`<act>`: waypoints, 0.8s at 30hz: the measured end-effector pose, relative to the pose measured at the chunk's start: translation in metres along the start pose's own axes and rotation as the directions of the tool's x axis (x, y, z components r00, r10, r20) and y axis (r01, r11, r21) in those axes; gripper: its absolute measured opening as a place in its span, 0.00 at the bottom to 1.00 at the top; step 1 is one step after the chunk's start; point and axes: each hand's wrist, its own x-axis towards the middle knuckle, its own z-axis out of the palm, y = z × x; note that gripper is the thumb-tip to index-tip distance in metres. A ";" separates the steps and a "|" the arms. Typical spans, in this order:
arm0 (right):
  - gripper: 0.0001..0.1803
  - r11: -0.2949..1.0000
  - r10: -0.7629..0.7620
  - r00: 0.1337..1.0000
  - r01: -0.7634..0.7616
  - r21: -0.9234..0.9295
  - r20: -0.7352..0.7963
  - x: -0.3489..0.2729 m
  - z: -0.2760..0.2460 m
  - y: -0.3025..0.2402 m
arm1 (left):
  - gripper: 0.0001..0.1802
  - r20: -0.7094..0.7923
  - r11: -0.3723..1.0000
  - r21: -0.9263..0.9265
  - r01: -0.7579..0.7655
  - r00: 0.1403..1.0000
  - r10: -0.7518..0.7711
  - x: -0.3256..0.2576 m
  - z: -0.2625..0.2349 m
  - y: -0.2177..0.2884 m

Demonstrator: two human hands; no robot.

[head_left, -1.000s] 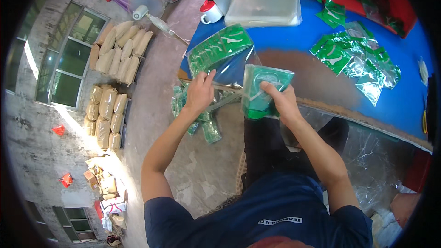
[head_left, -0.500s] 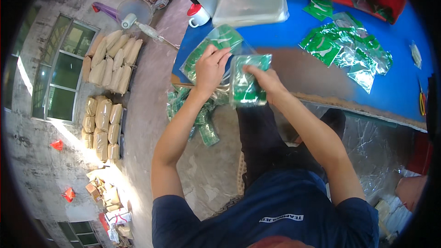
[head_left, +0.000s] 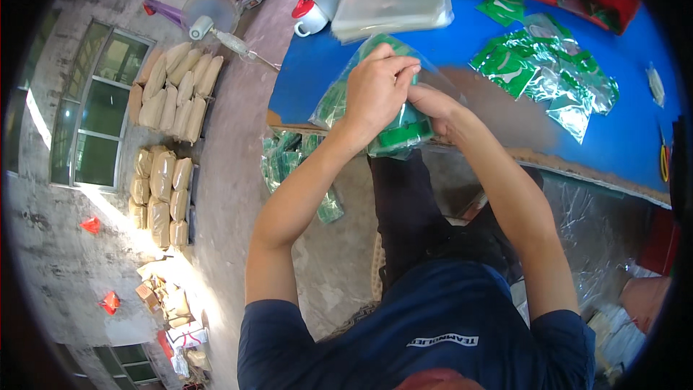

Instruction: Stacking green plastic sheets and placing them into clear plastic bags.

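A clear glossy plastic bag [head_left: 375,94] was seen around shiny green foil packets [head_left: 548,76]. The bench [head_left: 462,50] was covered in smooth blue sheeting; the floor [head_left: 238,130] was rough concrete.

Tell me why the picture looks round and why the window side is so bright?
In the head view, the fisheye lens bends straight lines, so the blue table edge curves and the corners go black. Sunlight through the window washes out the floor near the sacks. The green foil packets glint. The left hand and right hand look sharp.
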 end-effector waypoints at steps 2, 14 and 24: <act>0.28 0.996 -0.033 0.999 0.034 -0.087 0.007 0.011 0.001 -0.007 | 0.07 0.008 0.999 0.002 -0.040 0.999 0.040 0.006 0.006 0.007; 0.40 0.650 -0.244 0.969 0.199 0.733 -0.047 -0.008 -0.003 0.026 | 0.05 -0.243 0.975 -0.221 0.004 0.968 -0.059 0.019 0.033 0.020; 0.34 0.847 -0.132 0.986 0.165 0.506 -0.099 -0.044 -0.037 -0.017 | 0.34 0.060 0.708 -0.668 0.228 0.965 -0.255 0.024 0.018 -0.086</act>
